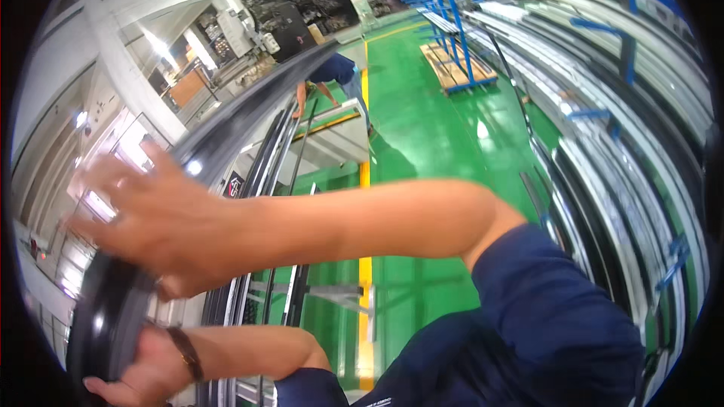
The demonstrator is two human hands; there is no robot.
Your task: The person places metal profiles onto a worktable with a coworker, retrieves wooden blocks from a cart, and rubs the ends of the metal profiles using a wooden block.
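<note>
A long dark metal profile (241,111) runs from the lower left up toward the far middle, blurred along its length. My left hand (143,369), with a dark band on the wrist, grips the near end of this profile from below, thumb toward the lower edge. My right arm reaches across to the left. My right hand (162,218) is over the profile with its fingers spread apart, smeared by motion; whether its palm touches the profile is hidden.
A co-worker (332,71) bends over a long bench holding several profiles (275,139). Racks of long profiles (603,188) line the right side. A blue rack cart (456,38) stands on the green floor (422,136) farther off. A yellow line (365,286) runs along the floor.
</note>
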